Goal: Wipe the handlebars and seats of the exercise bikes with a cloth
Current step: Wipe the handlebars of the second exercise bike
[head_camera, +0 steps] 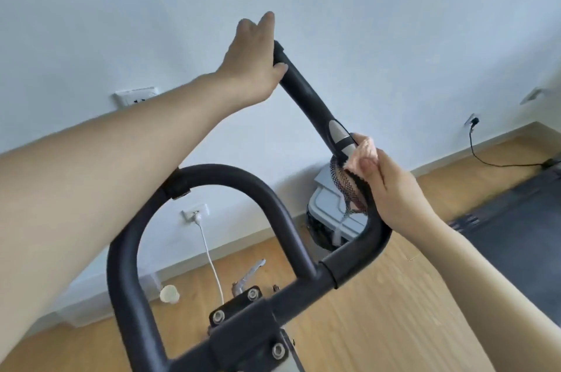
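Left hand (pixel 253 63) grips the handlebar (pixel 306 98); right hand (pixel 394 189) presses a cloth (pixel 365 154) against it.

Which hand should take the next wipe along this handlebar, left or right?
Right. The right hand pinches the cloth against the handlebar beside the silver sensor; the left hand grips the bar's top end without a cloth, likely steadying it.

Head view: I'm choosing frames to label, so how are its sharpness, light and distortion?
Head view: soft, even daylight with no hard shadows; a slight shine on the silver plate of the handlebar; handlebar and cloth fairly sharp; left forearm and the dark mat at the right edge smeared; the wide-angle lens tilts and bends the floor edge.
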